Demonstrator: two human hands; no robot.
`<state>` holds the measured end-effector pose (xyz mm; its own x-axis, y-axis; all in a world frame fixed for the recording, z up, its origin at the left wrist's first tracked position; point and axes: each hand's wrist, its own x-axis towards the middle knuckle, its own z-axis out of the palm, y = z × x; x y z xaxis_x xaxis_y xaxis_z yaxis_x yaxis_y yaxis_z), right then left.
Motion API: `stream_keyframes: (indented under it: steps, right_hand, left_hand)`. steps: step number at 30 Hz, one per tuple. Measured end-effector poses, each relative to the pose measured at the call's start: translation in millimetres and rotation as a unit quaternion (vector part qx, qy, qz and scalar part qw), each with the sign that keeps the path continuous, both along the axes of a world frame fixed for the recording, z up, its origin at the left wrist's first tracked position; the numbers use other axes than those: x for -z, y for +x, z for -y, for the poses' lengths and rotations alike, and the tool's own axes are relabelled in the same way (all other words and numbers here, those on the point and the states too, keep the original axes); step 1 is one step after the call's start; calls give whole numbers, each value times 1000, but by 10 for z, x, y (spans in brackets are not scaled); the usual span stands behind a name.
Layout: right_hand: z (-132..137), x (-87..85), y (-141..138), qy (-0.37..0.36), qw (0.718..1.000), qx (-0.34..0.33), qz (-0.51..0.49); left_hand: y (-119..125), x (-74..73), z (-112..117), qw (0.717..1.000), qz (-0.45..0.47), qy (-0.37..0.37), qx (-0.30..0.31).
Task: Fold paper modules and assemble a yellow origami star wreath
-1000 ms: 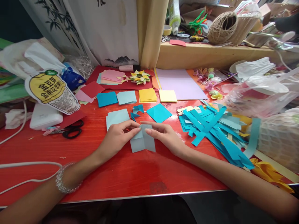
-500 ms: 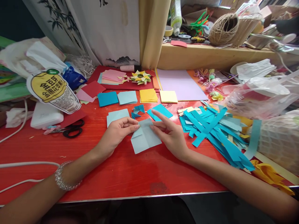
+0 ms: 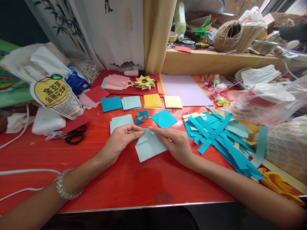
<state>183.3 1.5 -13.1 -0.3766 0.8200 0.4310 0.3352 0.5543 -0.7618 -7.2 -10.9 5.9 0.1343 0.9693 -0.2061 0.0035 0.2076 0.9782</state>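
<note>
A light blue square of paper (image 3: 149, 149) is held just above the red table, with fold lines and a folded-in flap on its left part. My left hand (image 3: 121, 140) pinches its upper left edge between thumb and fingers. My right hand (image 3: 177, 144) closes on the upper right edge, its fingers stretched along the top, where the paper is bent over; the thumb is mostly hidden. Just behind the hands lie a light blue stack (image 3: 122, 120), some small folded blue pieces (image 3: 142, 117) and a bright blue square (image 3: 164, 118).
Blue, light blue, orange and pale yellow paper stacks (image 3: 173, 102) line the middle. A folded paper wreath (image 3: 145, 82) sits behind them. Blue paper strips (image 3: 216, 134) are heaped at right. Black-handled scissors (image 3: 74, 137) and a white cable (image 3: 28, 172) lie at left.
My right index finger, raised before, has come down onto the paper's top edge. The upper part of the sheet is now bent over. The view has tilted slightly up.
</note>
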Motion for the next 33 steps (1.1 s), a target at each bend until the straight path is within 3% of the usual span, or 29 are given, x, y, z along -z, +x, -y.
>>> stream_keyframes:
  steps: [5,16,22,28,33]
  right_hand:
    - [-46,7,17,60,997,-42,21]
    - [-29,-51,-37,26,998,-53,1]
    - [-33,-51,-50,-86,990,-82,-76]
    - [-27,16,-80,-251,957,-80,-124]
    - [-71,13,-54,-298,948,-87,-68]
  left_hand:
    - [-11,-3,-9,1000,17,-8,-2]
    - [-34,21,-23,1000,-17,21,5]
    - [-35,40,-19,996,-68,42,30]
    - [-31,44,-19,995,-81,48,41]
    - [-33,34,-15,990,-109,65,63]
